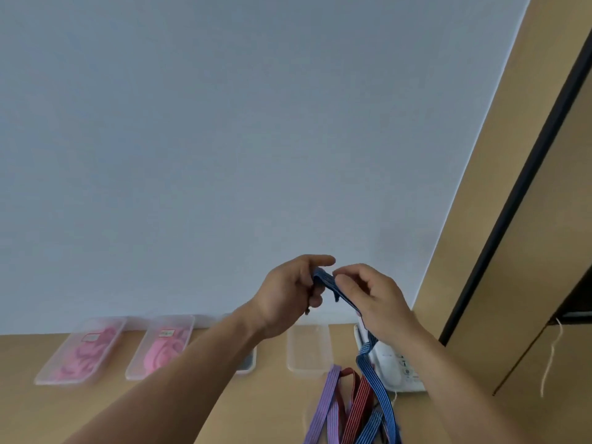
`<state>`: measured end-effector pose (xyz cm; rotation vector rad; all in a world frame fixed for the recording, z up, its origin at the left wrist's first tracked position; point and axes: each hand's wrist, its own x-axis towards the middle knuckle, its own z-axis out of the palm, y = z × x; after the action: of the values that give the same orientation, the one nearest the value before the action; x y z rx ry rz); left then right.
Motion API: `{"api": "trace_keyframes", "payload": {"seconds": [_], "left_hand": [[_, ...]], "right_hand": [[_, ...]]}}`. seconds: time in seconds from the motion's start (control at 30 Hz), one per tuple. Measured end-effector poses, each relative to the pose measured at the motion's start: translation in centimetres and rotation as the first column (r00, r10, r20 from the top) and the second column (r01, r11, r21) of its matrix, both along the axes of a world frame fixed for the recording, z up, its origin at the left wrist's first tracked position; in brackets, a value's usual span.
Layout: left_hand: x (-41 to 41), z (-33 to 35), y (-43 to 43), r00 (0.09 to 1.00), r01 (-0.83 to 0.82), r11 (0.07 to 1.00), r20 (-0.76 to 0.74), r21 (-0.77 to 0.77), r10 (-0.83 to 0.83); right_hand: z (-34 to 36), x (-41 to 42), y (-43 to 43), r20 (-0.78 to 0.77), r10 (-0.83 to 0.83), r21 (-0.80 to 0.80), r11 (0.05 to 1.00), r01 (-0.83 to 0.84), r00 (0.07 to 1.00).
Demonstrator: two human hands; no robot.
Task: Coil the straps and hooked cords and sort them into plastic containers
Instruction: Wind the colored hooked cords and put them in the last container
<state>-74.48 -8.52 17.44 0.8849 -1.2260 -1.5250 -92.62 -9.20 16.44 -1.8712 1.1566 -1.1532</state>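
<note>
Both hands are raised in front of the pale wall. My left hand (290, 291) grips one end of a blue striped strap (330, 283), folded over its fingers. My right hand (371, 296) pinches the same strap close beside it. The strap runs down under my right wrist to the table, where its tail (376, 389) lies. A purple strap (326, 402) and a red strap (360, 402) lie beside that tail. Against the wall stand two clear containers holding pink coiled items (80, 350) (161, 346), a third container (248, 363) mostly hidden by my left forearm, and an empty one (309, 350).
A white desk telephone (394, 366) sits at the wall right of the empty container, partly under the blue strap. A dark-edged wooden door or cabinet (525, 193) stands at the right with a thin cord (551, 357) hanging from it. The wooden table (192, 411) spreads below.
</note>
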Motion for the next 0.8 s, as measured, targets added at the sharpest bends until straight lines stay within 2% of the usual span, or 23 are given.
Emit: {"api": "trace_keyframes", "payload": {"seconds": [0.1,0.2,0.27,0.4,0.57,0.8], "left_hand": [[0.4,0.6,0.0,0.980,-0.030,0.999,-0.195,0.030,0.036],[0.1,1.2,0.3,0.956,-0.068,0.997,-0.283,0.041,0.077],[-0.4,1.6,0.5,0.949,-0.087,0.996,-0.301,0.032,0.092],[-0.9,1.2,0.5,0.963,-0.264,0.964,-0.067,-0.017,0.263],[-0.7,0.7,0.3,0.943,-0.320,0.934,0.045,-0.157,0.330],[-0.2,0.9,-0.6,0.904,-0.334,0.909,0.187,-0.248,0.384]], "right_hand": [[-0.3,0.5,0.5,0.120,0.044,0.060,0.997,-0.052,0.992],[-0.7,1.6,1.0,0.105,0.012,-0.032,0.999,-0.009,0.994],[-0.7,2.4,1.0,0.153,-0.048,-0.055,0.997,0.057,0.987],[-0.6,3.1,1.0,0.323,-0.096,0.066,0.995,0.079,0.941],[-0.9,3.0,1.6,0.510,-0.016,0.203,0.974,-0.102,0.860],[-0.8,1.9,1.5,0.547,0.073,0.219,0.949,-0.227,0.834]]}}
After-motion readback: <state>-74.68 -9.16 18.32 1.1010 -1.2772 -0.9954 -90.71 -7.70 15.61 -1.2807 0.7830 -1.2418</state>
